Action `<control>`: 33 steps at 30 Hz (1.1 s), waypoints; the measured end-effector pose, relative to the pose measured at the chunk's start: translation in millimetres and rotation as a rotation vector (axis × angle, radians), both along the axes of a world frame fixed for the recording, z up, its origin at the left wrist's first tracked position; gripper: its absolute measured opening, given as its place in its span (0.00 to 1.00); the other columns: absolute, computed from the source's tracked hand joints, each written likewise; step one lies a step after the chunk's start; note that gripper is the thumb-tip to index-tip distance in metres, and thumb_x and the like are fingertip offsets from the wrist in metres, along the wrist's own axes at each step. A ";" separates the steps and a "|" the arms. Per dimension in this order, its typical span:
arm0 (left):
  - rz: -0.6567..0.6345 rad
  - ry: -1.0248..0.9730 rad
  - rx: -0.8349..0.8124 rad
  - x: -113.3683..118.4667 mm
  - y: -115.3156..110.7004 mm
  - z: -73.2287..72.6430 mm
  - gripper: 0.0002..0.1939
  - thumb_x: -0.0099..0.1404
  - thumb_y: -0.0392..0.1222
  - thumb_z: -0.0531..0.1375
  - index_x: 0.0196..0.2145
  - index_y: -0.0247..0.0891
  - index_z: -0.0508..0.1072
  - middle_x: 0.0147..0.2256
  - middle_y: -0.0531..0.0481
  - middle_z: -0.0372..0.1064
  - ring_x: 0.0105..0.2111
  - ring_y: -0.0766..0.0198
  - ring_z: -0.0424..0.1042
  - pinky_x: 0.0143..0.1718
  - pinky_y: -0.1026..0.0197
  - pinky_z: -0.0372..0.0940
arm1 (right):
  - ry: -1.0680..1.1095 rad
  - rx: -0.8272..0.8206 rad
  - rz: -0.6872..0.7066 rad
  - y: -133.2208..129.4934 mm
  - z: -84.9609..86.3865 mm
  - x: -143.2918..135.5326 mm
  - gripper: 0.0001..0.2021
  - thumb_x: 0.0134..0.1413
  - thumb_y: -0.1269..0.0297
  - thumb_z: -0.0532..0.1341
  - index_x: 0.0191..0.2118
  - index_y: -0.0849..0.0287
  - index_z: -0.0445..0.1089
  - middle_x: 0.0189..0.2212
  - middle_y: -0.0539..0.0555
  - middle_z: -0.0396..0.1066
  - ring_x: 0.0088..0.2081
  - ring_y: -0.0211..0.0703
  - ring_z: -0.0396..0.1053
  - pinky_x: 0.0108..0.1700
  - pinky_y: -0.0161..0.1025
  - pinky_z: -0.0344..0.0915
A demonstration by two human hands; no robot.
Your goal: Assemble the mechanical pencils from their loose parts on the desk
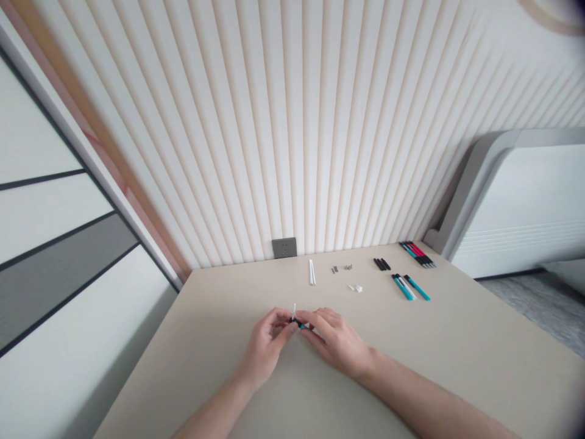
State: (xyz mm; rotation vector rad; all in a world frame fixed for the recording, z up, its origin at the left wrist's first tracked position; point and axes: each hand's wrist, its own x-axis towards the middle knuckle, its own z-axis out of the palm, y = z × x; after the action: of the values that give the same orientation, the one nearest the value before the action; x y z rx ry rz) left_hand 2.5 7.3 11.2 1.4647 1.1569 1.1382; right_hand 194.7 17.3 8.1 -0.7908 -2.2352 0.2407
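Between both hands, just above the table (219, 366), is a small black and teal pen part (299, 324). A short white piece (294, 308) sticks up beside it; whether the two are joined I cannot tell. My left hand (265, 344) pinches the black end with thumb and fingers. My right hand (336, 338) closes on the teal end from the other side. Fingers cover most of the part.
Farther back lie thin white refills (311, 272), tiny metal springs (347, 267), small white pieces (358, 288) and black grips (382, 264). To the right are teal pen barrels (402, 288) and several red and black pens (418, 255). Behind stands a ribbed wall with a socket (284, 247).
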 end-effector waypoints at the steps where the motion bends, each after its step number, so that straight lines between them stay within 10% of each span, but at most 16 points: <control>1: 0.017 0.012 0.009 -0.6 0.5 -1.0 0.11 0.61 0.49 0.63 0.35 0.38 0.73 0.34 0.48 0.75 0.38 0.58 0.72 0.44 0.60 0.64 | -0.017 0.009 0.004 1.5 1.8 1.6 0.16 0.65 0.63 0.54 0.57 0.54 0.61 0.41 0.56 0.75 0.40 0.45 0.73 0.44 0.42 0.68; 12: 0.176 -0.019 0.063 -14.4 9.1 -8.3 0.13 0.59 0.49 0.65 0.36 0.38 0.73 0.36 0.46 0.75 0.40 0.57 0.72 0.45 0.59 0.65 | -0.454 -0.117 -0.753 68.2 -1.1 97.1 0.12 0.63 0.62 0.55 0.41 0.56 0.75 0.47 0.58 0.72 0.49 0.52 0.65 0.50 0.47 0.56; 33: 0.235 -0.152 -0.009 -13.4 9.8 -3.2 0.13 0.59 0.49 0.65 0.35 0.37 0.71 0.35 0.47 0.76 0.38 0.59 0.72 0.42 0.61 0.65 | -0.481 -0.123 -0.673 63.3 -9.9 83.3 0.14 0.64 0.65 0.53 0.36 0.55 0.76 0.46 0.56 0.74 0.51 0.50 0.64 0.56 0.51 0.49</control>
State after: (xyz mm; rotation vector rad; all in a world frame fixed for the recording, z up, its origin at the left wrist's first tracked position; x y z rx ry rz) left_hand -10.9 17.0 8.0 1.2344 1.2481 1.3780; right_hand 278.1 80.6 -1.8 -1.7567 -2.2346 -0.1588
